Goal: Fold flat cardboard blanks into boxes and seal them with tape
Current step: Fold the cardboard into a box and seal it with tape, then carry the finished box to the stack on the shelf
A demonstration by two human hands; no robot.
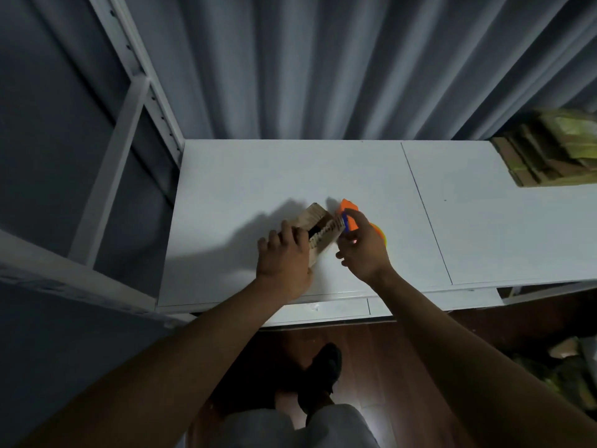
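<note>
We stand at a white laminate table (323,169) set against a grey pleated curtain (323,59), midway through sealing a small brown cardboard box (318,228); the box sits near the table's front edge, just in front of us, tilted with one corner raised toward the curtain. Our left hand (284,257) grips the near end of the box, fingers curled over its top, probably to steady it against the pull of the tape; our right hand (363,245) holds an orange plastic tape dispenser with a blue part (349,215), fingers wrapped around it, its front end touching the box's right side, which we judge to be the seam about to be taped. A dark gap shows on the box's top, so the flaps may not be fully shut; the light is too dim to be sure. A yellowish roll peeks out behind the right hand, mostly hidden; the tape strip itself cannot be made out. At the far right a stack of flat brown cardboard blanks (549,150) is cut off by the frame's edge; more cardboard lies dimly on the floor at lower right. A white metal shelving frame (129,101) rises at left.
</note>
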